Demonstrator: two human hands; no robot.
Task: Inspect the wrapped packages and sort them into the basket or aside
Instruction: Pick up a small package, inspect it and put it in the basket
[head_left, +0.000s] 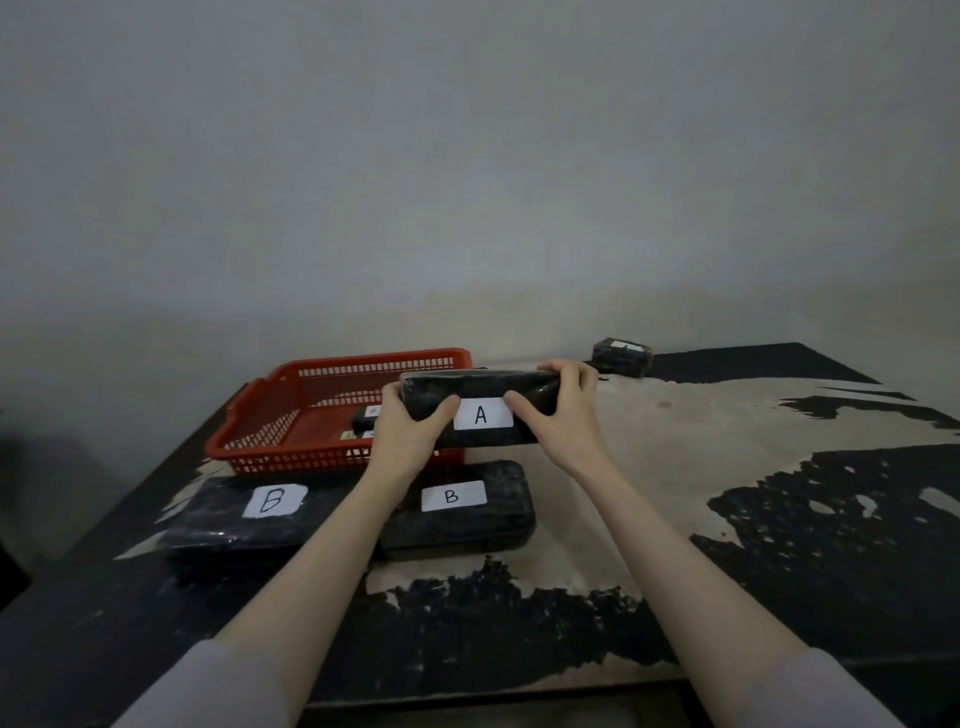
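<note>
A person holds a long black wrapped package in the air above the tabletop, its long axis running left to right and its broad face, with a white label marked A, tipped toward them. The left hand grips its left end and the right hand its right end; the fingers curl over the top edge and the thumbs press the front on either side of the label. The package hangs just in front of the right near corner of a red basket. Below it two black packages labelled B lie flat. Another small package sits far back near the wall.
</note>
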